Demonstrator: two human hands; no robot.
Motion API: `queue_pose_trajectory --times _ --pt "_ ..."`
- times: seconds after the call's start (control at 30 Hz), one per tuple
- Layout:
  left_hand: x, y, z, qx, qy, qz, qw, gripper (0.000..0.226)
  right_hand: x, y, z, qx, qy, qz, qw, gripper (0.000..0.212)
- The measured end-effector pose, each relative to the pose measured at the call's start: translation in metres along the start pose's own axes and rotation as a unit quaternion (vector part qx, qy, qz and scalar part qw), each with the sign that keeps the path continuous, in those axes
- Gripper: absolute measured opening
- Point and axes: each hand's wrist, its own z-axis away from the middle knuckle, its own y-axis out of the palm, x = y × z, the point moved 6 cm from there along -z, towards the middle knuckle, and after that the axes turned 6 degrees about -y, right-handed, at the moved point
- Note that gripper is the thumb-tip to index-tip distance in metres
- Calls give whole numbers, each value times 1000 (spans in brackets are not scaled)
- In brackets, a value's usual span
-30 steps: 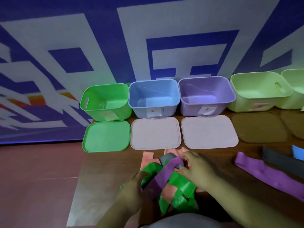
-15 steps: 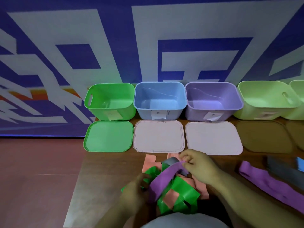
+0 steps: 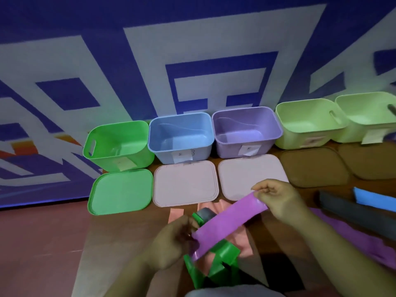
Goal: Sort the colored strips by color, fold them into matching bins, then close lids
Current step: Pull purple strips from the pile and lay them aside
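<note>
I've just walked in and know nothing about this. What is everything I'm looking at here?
Bins: five, open, in a row along the wall: green bin, blue bin, purple bin, two pale green bins.
Lids: five, flat in front of the bins: green lid, two pink lids, two brown lids.
Held purple strip: one, stretched between the hands.
Pile under the hands: green strips, pink strips, grey strip end.
Loose strips, right: loose purple strip, long grey strip, blue strip, one each.
Table: one, brown.
Wall banner: one, blue and white, behind the bins.
Hands: left hand pinches the strip's near end, right hand its far end.
</note>
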Motion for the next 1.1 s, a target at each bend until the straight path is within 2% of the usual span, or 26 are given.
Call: queue_pose_trajectory --times 0.1,0.23,0.3,0.5,0.57,0.73,0.83,0.9,1.0,1.1 --pt "-13 24 -20 36 -14 -65 997 26 -14 -40 18 -40 14 13 999 20" --pt "-45 64 -48 73 43 -188 978 23 -45 -99 43 -113 50 43 991 20" --pt "-58 83 -65 83 43 -228 969 17 -63 -129 57 -147 67 44 986 24" --pt "-99 158 -117 50 66 -269 960 22 -116 -204 100 -208 106 52 971 19" --pt "-114 183 -136 28 90 -321 942 17 -138 -223 113 -224 120 61 965 25" --pt "-130 241 -175 41 86 -346 933 15 -178 -263 136 -260 161 68 950 31" --pt "-135 263 -191 28 95 -369 924 21 -192 -277 137 -245 188 96 946 19" --pt "-135 269 -198 19 100 -383 918 32 -197 -280 134 -192 202 169 945 8" --pt "-132 270 -191 23 96 -409 907 38 -191 -277 128 -136 205 230 942 30" --pt "-121 258 -178 5 103 -400 911 38 -176 -262 118 -110 164 242 950 38"
